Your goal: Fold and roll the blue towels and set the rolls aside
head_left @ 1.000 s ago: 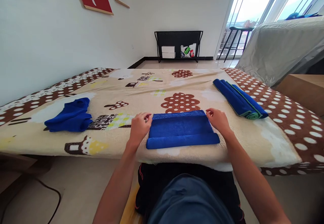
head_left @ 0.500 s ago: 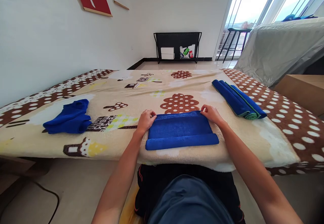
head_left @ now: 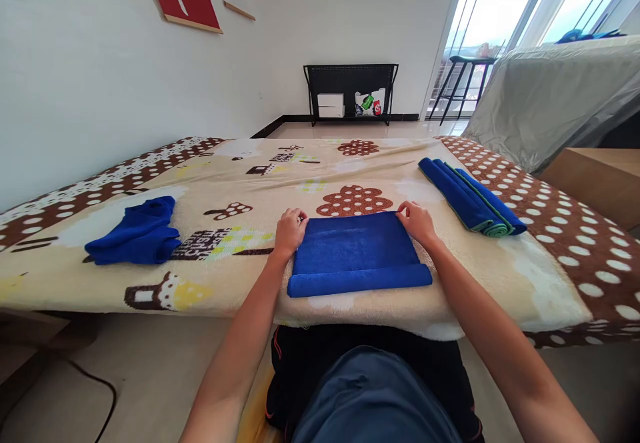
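Note:
A blue towel [head_left: 357,246] lies in front of me on the patterned blanket [head_left: 280,196], its near edge folded over into a thick band. My left hand [head_left: 291,231] pinches the towel's far left corner between thumb and fingers. At the far right corner, my right hand [head_left: 416,221] pinches the same edge, so the towel is held flat between both hands. To the left rests a crumpled blue cloth [head_left: 137,231]. Over on the right lie rolled blue towels [head_left: 470,197] with green edging, side by side.
The blanket has a brown, white-dotted border [head_left: 565,236]. Behind the bed stands a black rack [head_left: 351,79] holding white boxes [head_left: 331,105]. A stool [head_left: 467,73], a sheet-covered piece of furniture [head_left: 545,89] and a cardboard box [head_left: 595,183] are at the right.
Both hands have shifted slightly away from me with the towel's far edge, and more of its flat part shows. The near folded band has stayed in place.

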Tool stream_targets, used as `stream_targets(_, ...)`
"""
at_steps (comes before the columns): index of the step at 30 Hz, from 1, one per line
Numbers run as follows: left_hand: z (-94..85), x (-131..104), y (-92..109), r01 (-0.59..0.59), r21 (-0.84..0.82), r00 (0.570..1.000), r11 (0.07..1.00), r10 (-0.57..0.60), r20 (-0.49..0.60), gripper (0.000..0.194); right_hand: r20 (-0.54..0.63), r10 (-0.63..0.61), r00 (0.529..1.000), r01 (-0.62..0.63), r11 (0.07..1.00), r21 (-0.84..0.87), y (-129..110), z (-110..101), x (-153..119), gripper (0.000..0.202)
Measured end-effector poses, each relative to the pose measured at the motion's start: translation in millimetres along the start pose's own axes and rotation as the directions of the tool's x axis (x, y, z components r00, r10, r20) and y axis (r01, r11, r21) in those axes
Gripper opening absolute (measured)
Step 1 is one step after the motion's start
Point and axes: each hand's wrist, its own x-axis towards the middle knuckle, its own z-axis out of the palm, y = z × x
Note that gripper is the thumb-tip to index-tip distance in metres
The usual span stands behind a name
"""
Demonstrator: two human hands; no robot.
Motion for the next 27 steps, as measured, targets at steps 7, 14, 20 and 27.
stream_targets(7, -28.5, -15, 42, -0.275, -0.165, 0.920, 0.947, 0.309, 0.239, 0.036, 0.109, -0.213, 0.971, 0.207, 0.976, 0.064, -37, -14, -15, 0.036)
stream_targets(14, -10.9, -33, 69, -0.388, -0.212, 0.584, 0.897, 0.417, 0.696, 0.051, 0.564, -0.513, 0.647, 0.440, 0.855, 0.273, -75, 1, -46, 0.063)
stream_targets(20, -11.9, -34, 26, -0.277, 0.025, 0.746, 0.960, 0.199, 0.635, 0.059, 0.511, -0.324, 0.796, 0.325, 0.941, 0.090, -31, -1, -40, 0.063)
stream_targets(27, -28.6, -46, -7, -0.140, 0.162, 0.893, 0.977, 0.054, 0.447, 0.053, 0.450, -0.216, 0.866, 0.247, 0.969, -0.009, 20, -15, -41, 0.062)
